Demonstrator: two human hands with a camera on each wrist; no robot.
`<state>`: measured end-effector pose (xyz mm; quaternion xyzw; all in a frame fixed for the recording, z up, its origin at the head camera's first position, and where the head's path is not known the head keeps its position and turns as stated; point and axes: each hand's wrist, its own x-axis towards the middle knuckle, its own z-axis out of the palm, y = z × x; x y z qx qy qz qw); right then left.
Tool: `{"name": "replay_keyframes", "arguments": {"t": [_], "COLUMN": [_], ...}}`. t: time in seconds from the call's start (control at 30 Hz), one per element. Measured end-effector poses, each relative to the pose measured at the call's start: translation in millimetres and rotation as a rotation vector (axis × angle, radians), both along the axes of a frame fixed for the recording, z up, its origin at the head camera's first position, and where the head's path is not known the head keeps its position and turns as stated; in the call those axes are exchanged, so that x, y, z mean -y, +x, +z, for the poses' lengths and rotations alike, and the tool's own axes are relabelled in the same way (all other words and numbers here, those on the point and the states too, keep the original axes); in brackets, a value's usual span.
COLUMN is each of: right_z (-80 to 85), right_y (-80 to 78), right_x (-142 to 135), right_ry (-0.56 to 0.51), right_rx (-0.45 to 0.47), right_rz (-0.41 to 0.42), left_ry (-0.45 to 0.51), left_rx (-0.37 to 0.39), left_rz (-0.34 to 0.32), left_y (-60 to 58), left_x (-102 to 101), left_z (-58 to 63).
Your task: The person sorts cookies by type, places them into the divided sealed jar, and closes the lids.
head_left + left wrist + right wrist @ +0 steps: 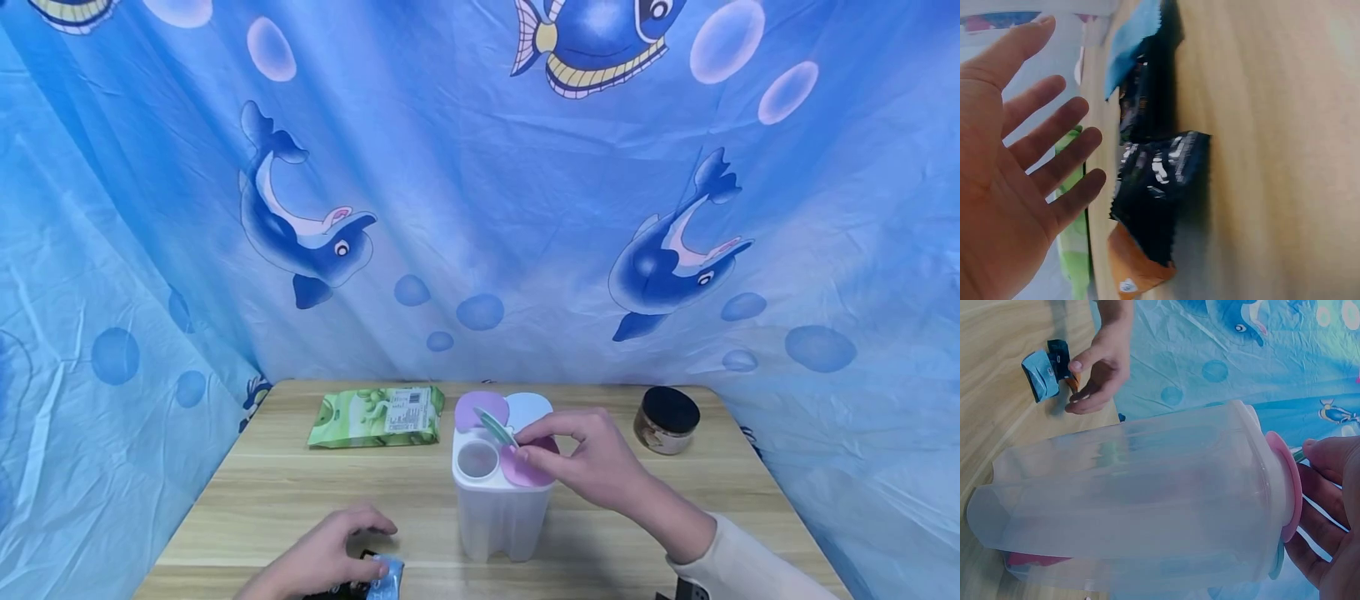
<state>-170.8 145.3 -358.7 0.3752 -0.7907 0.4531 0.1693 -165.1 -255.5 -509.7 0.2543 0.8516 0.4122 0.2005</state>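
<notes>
A translucent container (498, 521) with a white top stands upright on the table. Pink lids (480, 409) and a pale blue lid (530, 407) cover three of its compartments, while the front left compartment (477, 461) is uncovered. My right hand (600, 458) pinches a green lid (495, 427) between thumb and fingers, tilted above the container top. To the left, my left hand (322, 554) has its fingers spread loosely and holds nothing. Small wrapped packets lie beside it: a blue one (1132, 47), a black one (1160, 181) and an orange one (1138, 265).
Behind the left hand lies a green printed bag (375, 417) near the table's back edge. A jar with a black lid (667, 419) stands at the back right. Blue curtains with sea animals (480, 208) hang behind the wooden table (247, 500).
</notes>
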Motion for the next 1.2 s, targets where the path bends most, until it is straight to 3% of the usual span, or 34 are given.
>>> {"name": "replay_keyframes", "arguments": {"t": [0.2, 0.37, 0.73, 1.2], "right_z": [-1.8, -1.8, -2.4, -1.2], "right_y": [0.1, 0.3, 1.6, 1.2], "right_x": [0.1, -0.3, -0.3, 0.1], "right_ry": [-0.003, 0.003, 0.007, 0.001], "right_rx": [-0.011, -0.008, 0.015, 0.003], "right_rz": [0.001, -0.008, -0.013, -0.006], "left_ry": [-0.033, -0.07, -0.13, -0.151], "left_rx": [0.051, 0.042, -0.02, 0.016], "left_rz": [0.016, 0.028, -0.003, 0.033], "left_y": [8.7, 10.7, 9.0, 2.6], "left_x": [1.1, 2.3, 3.3, -2.2], "left_z": [-6.3, -9.6, -13.6, -6.3]}}
